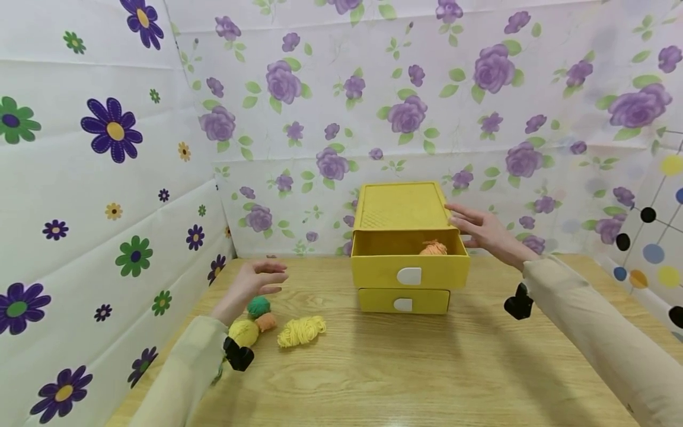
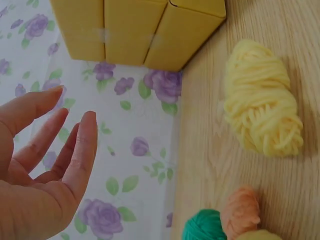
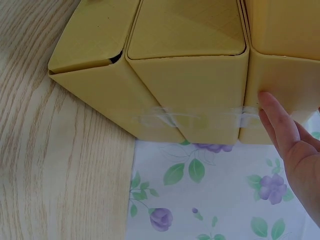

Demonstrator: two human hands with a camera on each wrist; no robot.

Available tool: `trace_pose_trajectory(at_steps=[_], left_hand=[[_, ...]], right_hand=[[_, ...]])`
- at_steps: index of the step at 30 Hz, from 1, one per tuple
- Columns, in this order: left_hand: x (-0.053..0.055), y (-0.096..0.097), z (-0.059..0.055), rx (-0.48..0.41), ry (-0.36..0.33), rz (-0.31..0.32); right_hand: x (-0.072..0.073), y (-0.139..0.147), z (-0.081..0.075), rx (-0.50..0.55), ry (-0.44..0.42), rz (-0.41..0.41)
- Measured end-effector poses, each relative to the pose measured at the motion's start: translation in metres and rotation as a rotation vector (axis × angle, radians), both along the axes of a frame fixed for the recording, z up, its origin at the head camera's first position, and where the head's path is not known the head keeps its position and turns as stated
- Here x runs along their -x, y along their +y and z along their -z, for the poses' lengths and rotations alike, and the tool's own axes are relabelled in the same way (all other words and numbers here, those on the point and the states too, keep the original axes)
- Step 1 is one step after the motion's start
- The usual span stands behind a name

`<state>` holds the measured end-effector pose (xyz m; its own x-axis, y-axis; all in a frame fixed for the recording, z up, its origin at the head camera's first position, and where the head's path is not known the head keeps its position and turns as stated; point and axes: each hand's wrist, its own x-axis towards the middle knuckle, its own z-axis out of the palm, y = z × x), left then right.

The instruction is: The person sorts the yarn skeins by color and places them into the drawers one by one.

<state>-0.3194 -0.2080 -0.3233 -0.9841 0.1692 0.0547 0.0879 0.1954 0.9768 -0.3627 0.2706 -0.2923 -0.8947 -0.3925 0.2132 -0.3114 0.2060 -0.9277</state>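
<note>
A yellow drawer box (image 1: pixel 402 204) stands at the back of the table, its upper drawer (image 1: pixel 379 273) pulled out and a lower drawer (image 1: pixel 373 301) beneath. Inside the upper drawer an orange yarn ball (image 1: pixel 434 248) shows. My right hand (image 1: pixel 488 234) rests its fingertips against the box's right side, fingers fairly straight; the right wrist view shows this hand (image 3: pixel 295 135) at the topmost section. Over the yarn on the left hovers my left hand (image 1: pixel 253 287), fingers loosely bent with nothing between them. Below it lie a green yarn ball (image 1: pixel 258 306), a small orange yarn bundle (image 1: pixel 266 322) and a yellow yarn ball (image 1: pixel 243 333).
A yellow yarn skein (image 1: pixel 301 331) lies on the wooden table (image 1: pixel 341 379), right of the balls. Flowered sheets (image 1: pixel 299 118) hang behind and at the left, and a dotted sheet (image 1: pixel 653 255) at the right. Something green shows partly behind the left wrist.
</note>
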Motion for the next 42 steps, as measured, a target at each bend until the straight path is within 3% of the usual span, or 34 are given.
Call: trace_pose_trajectory(at_steps=[4,13,21,28,42], left_hand=[[-0.002,-0.009,0.003,0.033,-0.012,-0.003],[-0.003,-0.025,0.010,0.210,0.024,0.051],[-0.001,-0.036,0.017,0.319,-0.009,0.034],[-0.001,-0.040,0.033,0.353,-0.051,0.002],[-0.003,-0.043,0.047,0.461,0.003,-0.014]], right_hand=[[-0.001,-0.001,0.000,0.000,0.002,0.009],[-0.001,-0.001,-0.001,0.001,-0.005,0.027],[-0.001,0.000,-0.002,-0.016,-0.002,0.024],[-0.002,-0.001,-0.002,-0.023,-0.003,0.047],[-0.002,-0.001,-0.001,-0.002,-0.008,0.044]])
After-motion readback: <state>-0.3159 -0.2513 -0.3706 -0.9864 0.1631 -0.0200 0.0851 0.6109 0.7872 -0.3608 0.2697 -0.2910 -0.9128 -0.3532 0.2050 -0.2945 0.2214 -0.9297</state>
